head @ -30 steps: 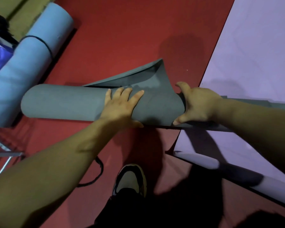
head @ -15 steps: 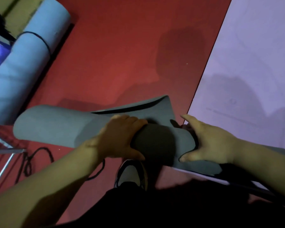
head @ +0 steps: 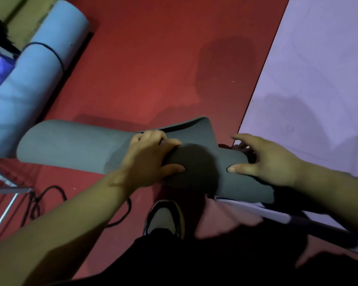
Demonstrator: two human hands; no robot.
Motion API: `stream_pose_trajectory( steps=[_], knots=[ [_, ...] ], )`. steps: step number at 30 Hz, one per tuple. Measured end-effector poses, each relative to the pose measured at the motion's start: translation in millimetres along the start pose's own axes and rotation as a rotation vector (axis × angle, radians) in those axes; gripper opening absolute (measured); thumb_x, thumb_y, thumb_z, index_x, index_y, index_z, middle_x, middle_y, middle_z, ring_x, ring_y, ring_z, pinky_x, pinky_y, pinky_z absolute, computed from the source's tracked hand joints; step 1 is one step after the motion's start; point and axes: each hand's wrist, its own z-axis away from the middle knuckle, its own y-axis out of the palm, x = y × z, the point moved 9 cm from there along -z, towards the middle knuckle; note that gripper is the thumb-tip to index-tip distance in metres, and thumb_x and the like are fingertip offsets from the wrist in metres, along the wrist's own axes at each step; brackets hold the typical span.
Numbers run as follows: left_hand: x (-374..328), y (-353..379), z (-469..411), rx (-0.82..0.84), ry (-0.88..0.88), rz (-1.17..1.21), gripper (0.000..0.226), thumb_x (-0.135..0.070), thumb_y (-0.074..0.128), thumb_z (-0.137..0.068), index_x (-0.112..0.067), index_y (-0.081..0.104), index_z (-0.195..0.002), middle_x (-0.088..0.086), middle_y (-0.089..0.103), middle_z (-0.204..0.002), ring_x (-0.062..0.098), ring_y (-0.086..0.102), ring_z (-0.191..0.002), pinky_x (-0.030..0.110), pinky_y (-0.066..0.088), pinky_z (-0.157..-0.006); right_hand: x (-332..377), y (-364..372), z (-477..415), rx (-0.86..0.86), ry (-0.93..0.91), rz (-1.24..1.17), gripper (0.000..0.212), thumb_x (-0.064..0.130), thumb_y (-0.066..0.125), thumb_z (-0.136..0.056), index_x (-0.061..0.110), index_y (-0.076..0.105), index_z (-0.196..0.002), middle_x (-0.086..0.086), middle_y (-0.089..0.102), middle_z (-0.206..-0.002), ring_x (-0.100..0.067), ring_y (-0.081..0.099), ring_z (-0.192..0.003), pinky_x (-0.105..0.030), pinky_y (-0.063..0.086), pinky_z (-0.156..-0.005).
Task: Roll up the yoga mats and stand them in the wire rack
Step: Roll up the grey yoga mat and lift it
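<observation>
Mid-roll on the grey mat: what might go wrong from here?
The loose flap of the grey mat flares up beyond the left hand, and the right hand only touches the end with spread fingers, so the roll may spring open or wind unevenly. A black cord lies by the shoe: possible snag when stepping.

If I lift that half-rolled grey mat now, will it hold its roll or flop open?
Probably floppy: the grey mat dents under the left hand, and its loose flap curls up free. Likely to unroll unless the right hand pins that end.
</observation>
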Motion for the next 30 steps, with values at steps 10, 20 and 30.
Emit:
stream_pose_trajectory(
  steps=[10, 20, 30],
  knots=[
    [19.1, -8.5, 1.7, -0.122, -0.455, -0.007, 0.085, -0.088, 0.045, -0.070, -0.031, 0.058, -0.132, 0.006, 0.051, -0.126, 0.032, 0.043, -0.123, 0.066, 0.020, -0.114, 11.8, 8.2, -19.0, 0.184, 0.074, 0.286, 0.147, 0.085, 0.072, -0.042, 0.048, -0.022, -0.149, -0.007, 0.035, -0.152, -0.032, 0.042, -0.137, -0.048, 0.040, -0.109],
    [31.6, 5.2, 21.1, -0.075, -0.404, 0.057, 0.074, -0.072, 0.030, -0.088, -0.030, 0.042, -0.148, 0.007, 0.041, -0.153, 0.029, 0.026, -0.147, 0.059, 0.008, -0.120, 79.3, 25.0, -106.7, 0.196, -0.020, 0.030, 0.167, 0.062, 0.094, -0.038, 0.035, -0.021, -0.156, -0.008, -0.014, -0.169, -0.028, -0.003, -0.156, -0.042, 0.017, -0.124],
    [47.8, -0.4, -13.1, -0.071, -0.350, 0.266, 0.057, -0.043, 0.048, -0.083, -0.016, 0.049, -0.133, 0.003, 0.049, -0.141, 0.021, 0.031, -0.143, 0.054, 0.005, -0.123, 64.9, 17.9, -114.8, 0.319, 0.094, 0.006, 0.140, 0.061, 0.088, -0.058, 0.025, 0.002, -0.163, -0.004, 0.034, -0.161, -0.025, 0.042, -0.141, -0.032, 0.037, -0.110]
  ],
)
